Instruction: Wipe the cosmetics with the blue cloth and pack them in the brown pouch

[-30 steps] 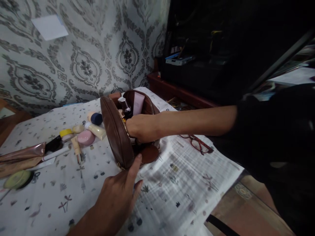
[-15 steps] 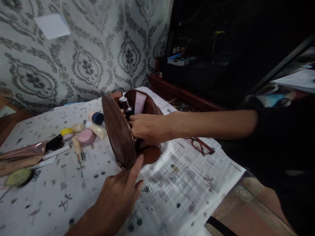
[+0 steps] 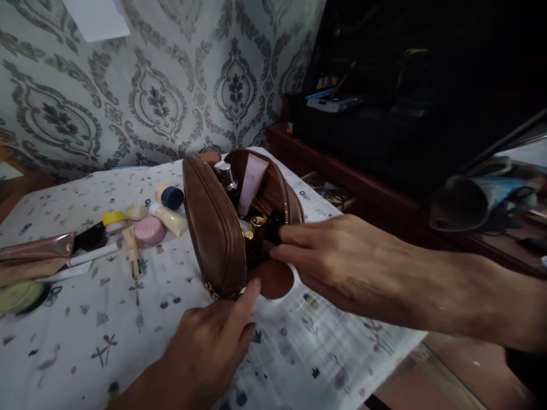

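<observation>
A brown cosmetic bag (image 3: 216, 228) stands unzipped on the cloth, its round end flap (image 3: 277, 279) folded down. Inside are a pale pink tube (image 3: 253, 183), a dark bottle with a silver-and-white cap (image 3: 226, 175) and gold-topped items (image 3: 257, 223). My right hand (image 3: 327, 256) is at the bag's opening, fingertips closed on a small black item (image 3: 274, 226), partly hidden by the bag's contents. My left hand (image 3: 209, 341) lies in front, index finger stretched to the bag's lower edge beside the flap, thumb apart, holding nothing visible.
Left of the bag lie a pink round container (image 3: 150, 230), a cream tube (image 3: 170, 220), a dark-blue-capped bottle (image 3: 171, 197), a yellow-lidded jar (image 3: 114, 221) and a rose-coloured pouch (image 3: 38, 249). A dark screen (image 3: 405, 142) stands behind at right, above an open drawer (image 3: 329, 191).
My right hand has drawn back from deep inside the bag toward its right rim, with a black item now at its fingertips. My left hand stays at the bag's edge. The view has shifted slightly.
</observation>
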{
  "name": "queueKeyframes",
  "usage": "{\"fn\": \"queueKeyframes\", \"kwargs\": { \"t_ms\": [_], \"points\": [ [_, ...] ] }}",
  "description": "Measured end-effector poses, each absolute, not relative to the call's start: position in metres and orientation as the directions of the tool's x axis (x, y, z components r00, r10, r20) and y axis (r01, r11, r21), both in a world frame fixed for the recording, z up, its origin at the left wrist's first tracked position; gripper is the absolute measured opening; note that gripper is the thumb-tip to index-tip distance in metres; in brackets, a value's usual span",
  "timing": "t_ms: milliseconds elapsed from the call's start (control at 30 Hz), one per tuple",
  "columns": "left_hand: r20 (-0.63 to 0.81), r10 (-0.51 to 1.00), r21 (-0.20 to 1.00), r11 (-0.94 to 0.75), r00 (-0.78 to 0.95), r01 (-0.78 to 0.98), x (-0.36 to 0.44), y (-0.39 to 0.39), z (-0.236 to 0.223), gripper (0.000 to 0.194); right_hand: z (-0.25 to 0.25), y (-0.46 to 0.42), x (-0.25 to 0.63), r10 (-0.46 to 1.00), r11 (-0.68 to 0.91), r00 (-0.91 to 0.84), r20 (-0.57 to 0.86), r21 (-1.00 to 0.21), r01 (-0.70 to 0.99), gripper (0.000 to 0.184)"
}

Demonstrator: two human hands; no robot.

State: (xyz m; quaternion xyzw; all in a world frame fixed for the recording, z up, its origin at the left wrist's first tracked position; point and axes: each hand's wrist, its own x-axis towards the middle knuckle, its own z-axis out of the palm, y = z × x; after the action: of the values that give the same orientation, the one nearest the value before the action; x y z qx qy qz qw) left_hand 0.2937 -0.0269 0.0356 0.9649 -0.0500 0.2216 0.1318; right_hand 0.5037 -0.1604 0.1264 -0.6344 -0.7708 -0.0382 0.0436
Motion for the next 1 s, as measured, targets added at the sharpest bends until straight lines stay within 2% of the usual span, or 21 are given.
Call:
{"fn": "queueKeyframes", "kwargs": {
  "t_ms": [133, 200, 300, 333, 400, 500, 633, 733, 833, 1000],
  "points": [
    [0.490, -0.034, 0.229, -0.959, 0.871, -0.167, 0.297, -0.025, 0.033, 0.055, 0.096, -0.175, 0.509, 0.999, 0.002, 0.005, 0.045, -0.169, 0.986, 0.044],
    [0.528, -0.039, 0.223, -0.958, 0.848, -0.182, 0.298, -0.024, 0.031, 0.056, 0.088, -0.170, 0.509, 0.998, -0.064, 0.067, -0.002, -0.290, 0.955, 0.035],
    [0.512, -0.043, 0.214, -0.961, 0.858, -0.176, 0.296, -0.023, 0.028, 0.063, 0.085, -0.158, 0.507, 0.996, -0.090, 0.064, -0.070, -0.489, 0.868, 0.006],
    [0.500, -0.045, 0.210, -0.962, 0.865, -0.172, 0.295, -0.022, 0.027, 0.065, 0.085, -0.155, 0.507, 0.996, -0.079, 0.045, -0.077, -0.539, 0.839, 0.003],
    [0.480, -0.050, 0.208, -0.964, 0.876, -0.169, 0.293, -0.021, 0.027, 0.067, 0.085, -0.151, 0.507, 0.997, -0.058, 0.022, -0.069, -0.590, 0.805, 0.008],
    [0.483, -0.054, 0.210, -0.962, 0.874, -0.176, 0.293, -0.020, 0.028, 0.063, 0.082, -0.152, 0.508, 0.998, -0.055, 0.034, -0.047, -0.583, 0.811, 0.010],
    [0.506, -0.045, 0.231, -0.955, 0.861, -0.186, 0.297, -0.020, 0.035, 0.052, 0.078, -0.162, 0.505, 0.996, -0.075, 0.088, 0.006, -0.479, 0.875, 0.007],
    [0.492, -0.021, 0.242, -0.957, 0.870, -0.161, 0.297, -0.022, 0.044, 0.045, 0.078, -0.172, 0.501, 0.990, -0.068, 0.113, 0.079, -0.426, 0.902, 0.026],
    [0.492, -0.011, 0.230, -0.963, 0.871, -0.142, 0.292, -0.024, 0.052, 0.042, 0.080, -0.181, 0.492, 0.975, -0.033, 0.124, 0.185, -0.432, 0.901, 0.050],
    [0.518, 0.022, 0.193, -0.977, 0.855, -0.092, 0.275, -0.015, 0.049, 0.032, 0.071, -0.181, 0.467, 0.928, 0.103, 0.090, 0.361, -0.481, 0.871, 0.059]
  ]
}}
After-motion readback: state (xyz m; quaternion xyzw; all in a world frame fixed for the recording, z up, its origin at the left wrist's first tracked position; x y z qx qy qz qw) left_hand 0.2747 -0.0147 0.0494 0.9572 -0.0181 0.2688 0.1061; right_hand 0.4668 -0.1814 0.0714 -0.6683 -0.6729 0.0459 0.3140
